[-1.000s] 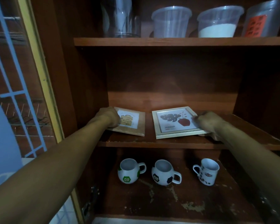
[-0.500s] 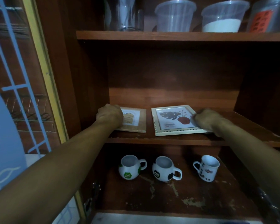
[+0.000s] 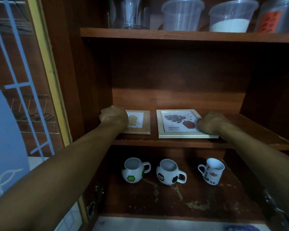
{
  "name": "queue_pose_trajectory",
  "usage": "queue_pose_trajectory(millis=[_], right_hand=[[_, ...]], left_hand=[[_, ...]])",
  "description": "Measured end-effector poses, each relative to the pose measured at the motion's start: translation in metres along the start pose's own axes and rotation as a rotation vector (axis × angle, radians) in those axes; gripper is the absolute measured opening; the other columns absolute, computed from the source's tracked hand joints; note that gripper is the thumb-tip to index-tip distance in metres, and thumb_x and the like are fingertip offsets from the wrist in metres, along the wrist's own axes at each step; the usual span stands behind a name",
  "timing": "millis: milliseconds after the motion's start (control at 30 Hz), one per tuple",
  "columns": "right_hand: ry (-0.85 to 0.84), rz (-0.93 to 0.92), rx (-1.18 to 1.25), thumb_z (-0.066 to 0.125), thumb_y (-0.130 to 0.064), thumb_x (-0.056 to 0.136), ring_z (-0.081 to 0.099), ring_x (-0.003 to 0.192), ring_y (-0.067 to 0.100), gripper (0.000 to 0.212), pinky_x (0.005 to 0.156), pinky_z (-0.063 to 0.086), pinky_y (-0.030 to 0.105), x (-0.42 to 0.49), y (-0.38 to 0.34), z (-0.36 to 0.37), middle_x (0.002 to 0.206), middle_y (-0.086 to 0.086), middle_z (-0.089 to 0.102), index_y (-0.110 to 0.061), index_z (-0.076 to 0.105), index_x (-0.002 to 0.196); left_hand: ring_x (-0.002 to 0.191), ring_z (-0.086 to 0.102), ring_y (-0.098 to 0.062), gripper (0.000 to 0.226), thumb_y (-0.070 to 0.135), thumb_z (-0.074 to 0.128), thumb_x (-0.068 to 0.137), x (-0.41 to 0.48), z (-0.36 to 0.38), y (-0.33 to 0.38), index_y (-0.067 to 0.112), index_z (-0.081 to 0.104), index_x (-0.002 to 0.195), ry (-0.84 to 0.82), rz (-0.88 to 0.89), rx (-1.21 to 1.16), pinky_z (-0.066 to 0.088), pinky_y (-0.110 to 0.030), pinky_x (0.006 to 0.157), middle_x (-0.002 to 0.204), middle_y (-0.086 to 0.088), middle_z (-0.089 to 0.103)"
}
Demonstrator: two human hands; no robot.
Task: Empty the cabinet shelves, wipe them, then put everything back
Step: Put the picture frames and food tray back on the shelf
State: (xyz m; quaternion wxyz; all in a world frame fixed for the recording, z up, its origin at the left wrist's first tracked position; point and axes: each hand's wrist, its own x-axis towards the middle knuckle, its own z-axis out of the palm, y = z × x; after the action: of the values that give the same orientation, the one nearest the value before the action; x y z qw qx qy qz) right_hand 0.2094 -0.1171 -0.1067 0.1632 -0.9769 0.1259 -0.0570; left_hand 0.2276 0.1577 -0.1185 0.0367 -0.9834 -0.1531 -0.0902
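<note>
brown wood is the material of the whole cabinet, and the middle shelf (image 3: 173,142) carries the two picture frames. on the left part of this shelf lies the wooden frame (image 3: 141,125), flat, with a pale picture in it. the left hand (image 3: 113,116) covers its left edge with curled fingers and grips it there. on the right part of the shelf lies the white frame (image 3: 178,125), also flat, showing a dark leaf and a red vase. the right hand (image 3: 212,122) closes on its right edge, knuckles up. the two frames are near each other but apart. under the middle shelf three mugs stand upright in a row: the green-patch mug (image 3: 133,170) at the left, the football mug (image 3: 168,172) in the centre, the spotted mug (image 3: 213,171) at the right. above the middle shelf, on the next board, stand a glass (image 3: 130,12), a clear tub (image 3: 182,14), a tub with white powder (image 3: 232,17) and a container with an orange label (image 3: 274,15).
</note>
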Motion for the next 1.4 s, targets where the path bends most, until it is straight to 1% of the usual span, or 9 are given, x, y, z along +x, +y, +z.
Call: queue_pose_trajectory(millis=[133,300,567,733,933,1067,1200,1333,1400], right_hand=[[-0.022,-0.014,-0.051,0.057,-0.041,0.092,0.055,0.117,0.031,0.052,0.092,0.046,0.034,-0.002,-0.002,-0.001,0.132,0.016,0.057,-0.003,0.057,0.128],[-0.021,-0.044,-0.11,0.052,-0.054,0.091,0.054,0.118,0.033,0.062,0.098,0.046,0.036,-0.007,-0.004,-0.001,0.131,0.018,0.057,-0.002,0.06,0.124],[0.014,-0.039,-0.126,0.057,-0.048,0.09,0.059,0.109,0.033,0.053,0.087,0.048,0.034,-0.009,0.0,0.003,0.124,0.017,0.062,-0.002,0.063,0.116],[0.045,-0.023,-0.086,0.052,-0.044,0.095,0.055,0.09,0.027,0.046,0.078,0.047,0.032,-0.011,-0.001,0.0,0.109,0.015,0.063,-0.005,0.064,0.115],[0.077,-0.063,-0.086,0.052,-0.052,0.093,0.06,0.105,0.031,0.051,0.091,0.05,0.038,-0.019,-0.002,-0.007,0.117,0.013,0.064,-0.008,0.062,0.117],[0.086,-0.102,-0.079,0.058,-0.058,0.086,0.059,0.102,0.03,0.054,0.088,0.051,0.04,-0.025,-0.003,-0.012,0.113,0.012,0.063,-0.011,0.059,0.113],[0.101,-0.166,-0.027,0.066,-0.054,0.083,0.056,0.098,0.029,0.049,0.078,0.047,0.035,-0.029,-0.005,-0.013,0.117,0.012,0.06,-0.014,0.054,0.108],[0.099,-0.266,0.049,0.069,-0.046,0.084,0.051,0.122,0.031,0.069,0.093,0.046,0.038,-0.037,-0.006,-0.013,0.14,0.012,0.05,-0.012,0.042,0.138],[0.129,-0.322,0.061,0.065,-0.043,0.087,0.043,0.131,0.032,0.071,0.104,0.041,0.042,-0.042,-0.007,-0.014,0.147,0.012,0.042,-0.012,0.035,0.144]], left_hand=[[0.117,0.052,-0.033,0.035,0.023,0.048,0.098,-0.002,-0.001,0.0,0.008,0.052,0.13,0.008,-0.003,0.003,0.048,-0.038,0.081,0.13,-0.016,0.053],[0.117,0.053,-0.032,0.036,0.025,0.05,0.098,-0.003,-0.001,0.0,0.009,0.052,0.13,0.004,-0.006,0.02,0.047,-0.038,0.079,0.13,-0.015,0.053],[0.114,0.056,-0.03,0.037,0.031,0.05,0.099,-0.005,-0.004,-0.002,0.009,0.054,0.129,0.011,0.009,0.01,0.045,-0.036,0.073,0.127,-0.014,0.055],[0.115,0.057,-0.03,0.036,0.029,0.051,0.1,-0.008,-0.011,-0.003,0.007,0.055,0.128,-0.003,0.023,-0.022,0.05,-0.037,0.081,0.129,-0.014,0.055],[0.117,0.055,-0.032,0.037,0.028,0.052,0.098,-0.018,-0.017,-0.005,0.008,0.053,0.129,0.03,0.048,-0.042,0.05,-0.04,0.085,0.131,-0.015,0.052],[0.113,0.056,-0.031,0.037,0.03,0.055,0.095,-0.027,-0.023,-0.004,0.011,0.053,0.126,0.103,0.064,-0.057,0.048,-0.038,0.078,0.125,-0.014,0.055],[0.109,0.057,-0.031,0.033,0.032,0.054,0.095,-0.038,-0.031,-0.002,0.01,0.057,0.12,0.179,0.101,-0.095,0.046,-0.038,0.074,0.119,-0.014,0.058],[0.107,0.058,-0.033,0.037,0.036,0.053,0.095,-0.051,-0.035,0.003,0.009,0.055,0.12,0.244,0.177,-0.193,0.047,-0.039,0.077,0.117,-0.016,0.059],[0.114,0.053,-0.034,0.046,0.036,0.053,0.093,-0.058,-0.037,0.007,0.012,0.048,0.131,0.258,0.223,-0.251,0.047,-0.042,0.086,0.124,-0.016,0.055]])
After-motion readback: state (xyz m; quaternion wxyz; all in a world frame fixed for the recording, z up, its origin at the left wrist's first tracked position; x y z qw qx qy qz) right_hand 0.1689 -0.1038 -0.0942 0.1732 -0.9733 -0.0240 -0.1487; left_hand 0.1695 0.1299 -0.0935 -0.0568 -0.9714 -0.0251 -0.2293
